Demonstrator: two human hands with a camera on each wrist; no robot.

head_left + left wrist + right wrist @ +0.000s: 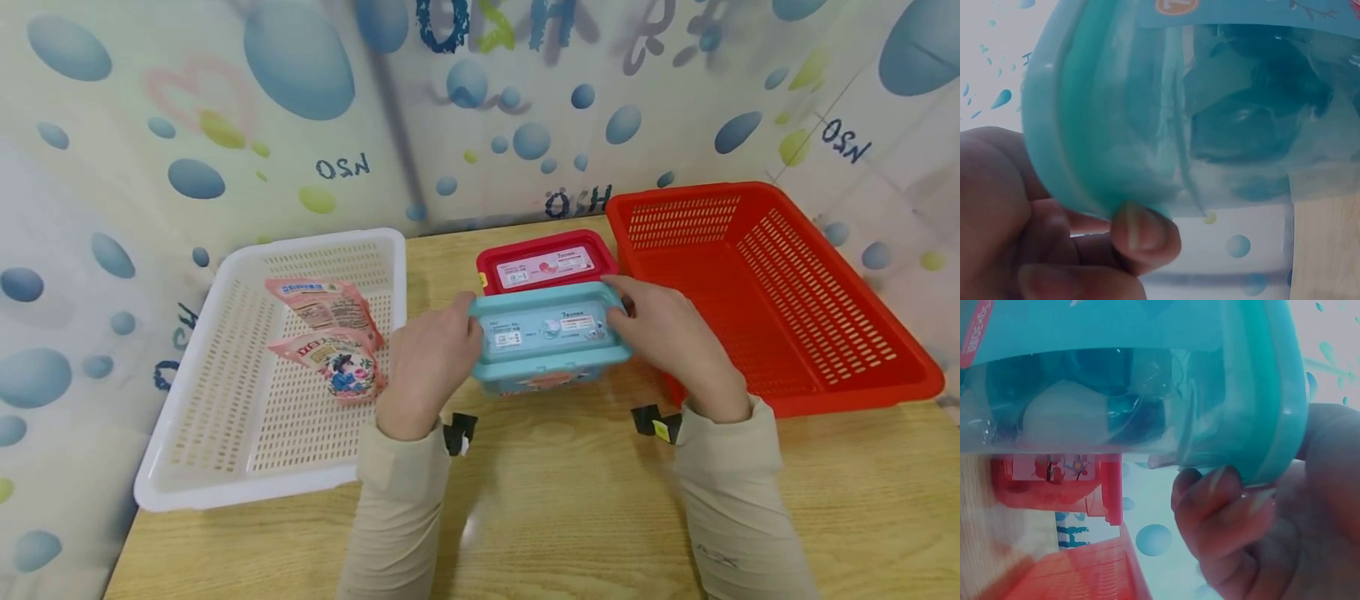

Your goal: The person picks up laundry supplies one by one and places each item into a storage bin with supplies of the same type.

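Blue box [551,337]: positioned over the middle of the table, between the two baskets and nearer the person than the red box; lid seated and facing up; blue shapes visible through the clear side in both wrist views. Contact between base and table: cannot be told.
Wall [420,100]: white, printed with blue and yellow-green drops and with lettering; extends behind the table and along both sides.
Table [562,492]: wood-grain top; carries both baskets.
Red basket [750,308]: right side; slotted walls; set at an angle to the table edge.
White basket [300,442]: left side; slotted floor; contains two pink bags.
Sleeves [397,517]: beige, one on each forearm, ending at the wrist.
Red box [546,264]: directly behind the blue box, just beside the red basket; lid fitted, pale label on top.
Left hand [435,358]: grips the left end of the blue box; fingers curl under the lid rim.
Right hand [671,329]: grips the right end likewise, fingers bent beneath the rim.
Pink bags [348,367]: lie close together toward the right of the white basket; printed fronts.
Black pieces [459,433]: one beside each wrist; the right one bears a yellow tag.
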